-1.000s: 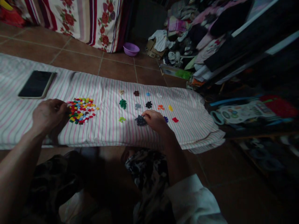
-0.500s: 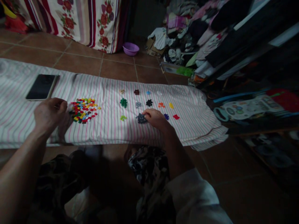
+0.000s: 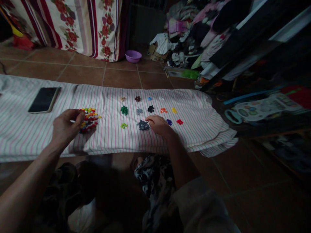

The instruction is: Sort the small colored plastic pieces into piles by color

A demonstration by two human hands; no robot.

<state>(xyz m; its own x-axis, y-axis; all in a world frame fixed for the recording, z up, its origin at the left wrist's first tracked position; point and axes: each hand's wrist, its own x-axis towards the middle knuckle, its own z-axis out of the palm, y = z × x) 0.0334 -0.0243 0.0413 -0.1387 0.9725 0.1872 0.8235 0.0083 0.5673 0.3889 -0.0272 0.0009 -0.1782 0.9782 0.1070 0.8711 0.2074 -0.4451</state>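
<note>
A cloth-covered table (image 3: 107, 142) spans the middle of the frame, below a floral curtain (image 3: 84, 32) at the upper left and a heap of clothes (image 3: 189, 29) at the upper right. The left hand (image 3: 65, 126), left of centre, has shifted rightward in the last half second; its thumb and forefinger curl toward each other, though whether they pinch a piece cannot be told. A phone (image 3: 44, 100) lies at the left of the frame. The right hand (image 3: 159, 124), near the centre, stays about where it was, fingers bunched, any piece in them hidden. The mixed pile (image 3: 91, 119) of coloured pieces sits left of centre, its left side now behind the left fingers, which were only beside it before; so each hand is now at a pile. The dark grey pile (image 3: 143, 125) lies just beside the right fingers. Smaller are the dark green pile (image 3: 124, 110), upper left of it, and the light blue pile (image 3: 149, 98) in the far row.
</note>
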